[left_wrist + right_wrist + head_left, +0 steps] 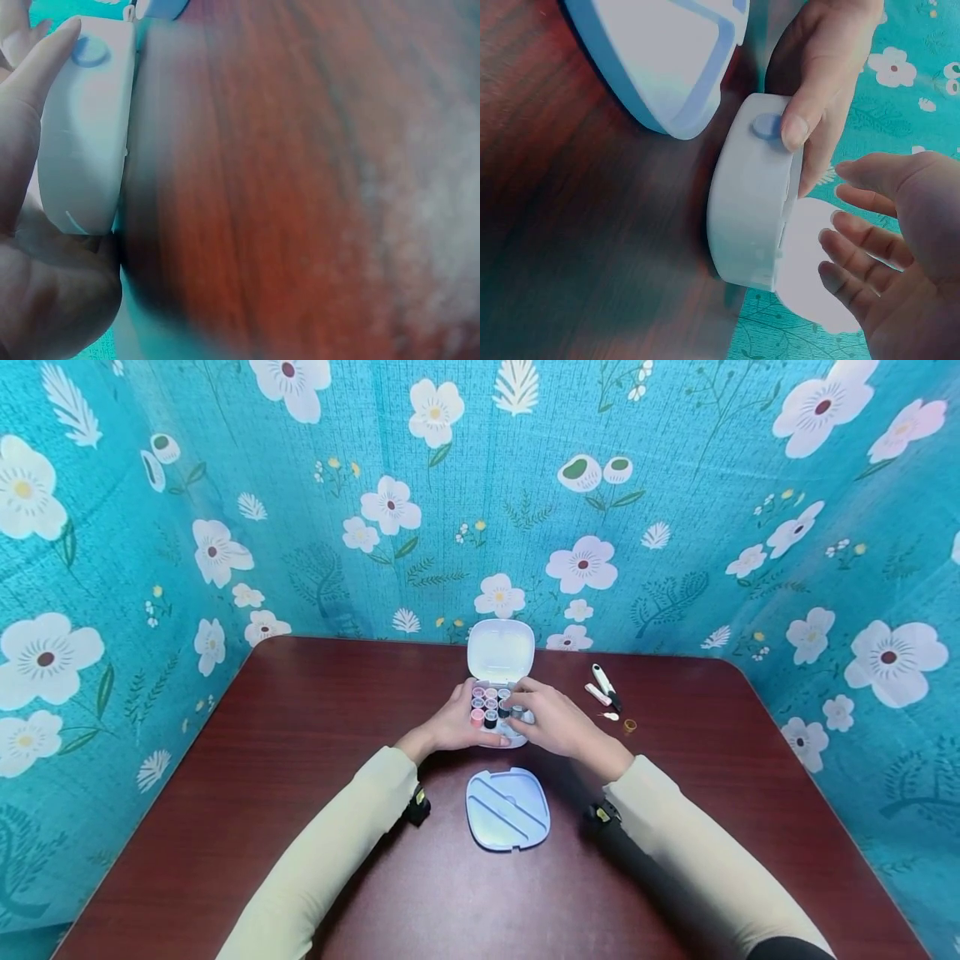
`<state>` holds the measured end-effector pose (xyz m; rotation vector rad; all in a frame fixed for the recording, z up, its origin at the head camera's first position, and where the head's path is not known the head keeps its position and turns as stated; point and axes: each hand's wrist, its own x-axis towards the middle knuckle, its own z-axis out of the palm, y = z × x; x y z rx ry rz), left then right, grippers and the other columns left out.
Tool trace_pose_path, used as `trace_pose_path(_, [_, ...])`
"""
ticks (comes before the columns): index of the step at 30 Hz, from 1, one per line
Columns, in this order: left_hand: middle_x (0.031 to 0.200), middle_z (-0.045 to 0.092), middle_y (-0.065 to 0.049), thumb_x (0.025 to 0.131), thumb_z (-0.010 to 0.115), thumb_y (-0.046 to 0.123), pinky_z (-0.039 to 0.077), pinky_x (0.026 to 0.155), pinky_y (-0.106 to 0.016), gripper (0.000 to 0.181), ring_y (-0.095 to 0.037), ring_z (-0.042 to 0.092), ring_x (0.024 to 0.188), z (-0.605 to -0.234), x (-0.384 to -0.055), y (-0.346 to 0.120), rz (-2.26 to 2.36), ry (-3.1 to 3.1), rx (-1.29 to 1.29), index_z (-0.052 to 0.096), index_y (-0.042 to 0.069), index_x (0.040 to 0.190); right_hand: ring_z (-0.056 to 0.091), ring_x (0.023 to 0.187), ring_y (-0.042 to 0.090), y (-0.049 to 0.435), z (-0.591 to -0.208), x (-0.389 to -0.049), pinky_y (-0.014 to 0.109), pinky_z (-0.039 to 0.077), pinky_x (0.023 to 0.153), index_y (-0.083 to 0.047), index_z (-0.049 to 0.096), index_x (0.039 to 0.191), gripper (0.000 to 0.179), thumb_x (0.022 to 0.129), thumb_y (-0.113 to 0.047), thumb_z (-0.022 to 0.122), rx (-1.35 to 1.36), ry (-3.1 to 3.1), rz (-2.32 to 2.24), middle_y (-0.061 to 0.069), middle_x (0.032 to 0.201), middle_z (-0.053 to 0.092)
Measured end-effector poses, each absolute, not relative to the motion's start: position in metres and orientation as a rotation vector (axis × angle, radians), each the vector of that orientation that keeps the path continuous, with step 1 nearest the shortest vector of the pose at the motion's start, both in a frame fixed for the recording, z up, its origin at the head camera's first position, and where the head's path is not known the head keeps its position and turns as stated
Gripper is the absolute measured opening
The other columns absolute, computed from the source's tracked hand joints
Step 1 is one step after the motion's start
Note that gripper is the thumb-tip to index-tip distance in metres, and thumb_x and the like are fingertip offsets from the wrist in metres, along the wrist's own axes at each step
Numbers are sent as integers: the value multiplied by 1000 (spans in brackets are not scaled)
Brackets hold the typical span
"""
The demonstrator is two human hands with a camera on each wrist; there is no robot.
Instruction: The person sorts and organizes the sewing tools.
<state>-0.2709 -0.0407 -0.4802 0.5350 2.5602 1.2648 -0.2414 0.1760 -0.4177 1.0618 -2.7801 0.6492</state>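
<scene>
A small white sewing box (501, 652) stands on the table with its lid raised at the back. Rows of thread spools (491, 719) in pink, black and grey fill its inside. My left hand (453, 722) grips the box's left side, the thumb along the front wall beside a round lavender button (766, 126). Over the right part of the box is my right hand (555, 718), its fingertips right at the spools there. The right wrist view shows these fingers (866, 240) loosely bent and spread, with nothing between them.
A lavender tray (508, 810) with a slanting divider lies in front of the box. To the right are a white-and-black slim tool (603, 681), a short white piece (597, 695), a small white-and-red item (611, 717) and a gold ring-like thimble (630, 725). A floral curtain (390, 552) hangs behind the table.
</scene>
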Motion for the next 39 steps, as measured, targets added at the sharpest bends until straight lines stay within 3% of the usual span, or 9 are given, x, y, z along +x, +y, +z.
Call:
trace_pose_path(8, [146, 35, -15, 67, 94, 50, 40, 109, -41, 121, -25, 45, 127, -478, -270, -41, 1240, 2588, 579, 21, 10, 156, 68, 88, 25, 179, -413, -219, 35, 56, 75, 1, 69, 119, 30, 93, -13, 75, 1167, -2769, 675, 15, 110, 68])
trace_pose_path(18, [144, 35, -15, 65, 97, 40, 38, 111, -42, 125, -26, 44, 128, -479, -271, -48, 1267, 2526, 634, 18, 11, 158, 68, 90, 21, 173, -422, -187, 32, 55, 77, -4, 72, 112, 28, 94, -24, 76, 1236, -2867, 634, 8, 105, 68])
trace_pose_path(26, [144, 36, -16, 64, 98, 37, 36, 112, -43, 128, -27, 43, 128, -476, -273, -52, 1308, 2476, 660, 16, 9, 159, 63, 84, 14, 164, -433, -164, 33, 55, 77, -5, 69, 119, 51, 89, -45, 79, 1199, -2989, 400, 4, 105, 67])
trace_pose_path(32, [143, 37, -15, 64, 98, 37, 35, 113, -41, 126, -26, 43, 128, -478, -274, -52, 1295, 2492, 679, 19, 9, 157, 57, 73, 12, 158, -440, -155, 31, 50, 66, -3, 66, 119, 62, 85, -52, 81, 1164, -3021, 314, -1, 90, 63])
trace_pose_path(39, [145, 36, -15, 66, 97, 40, 33, 115, -41, 128, -26, 42, 131, -479, -274, -52, 1262, 2502, 659, 15, 9, 160, 52, 62, 10, 155, -446, -155, 30, 43, 57, -6, 63, 109, 52, 88, -52, 78, 1162, -3038, 235, -6, 73, 54])
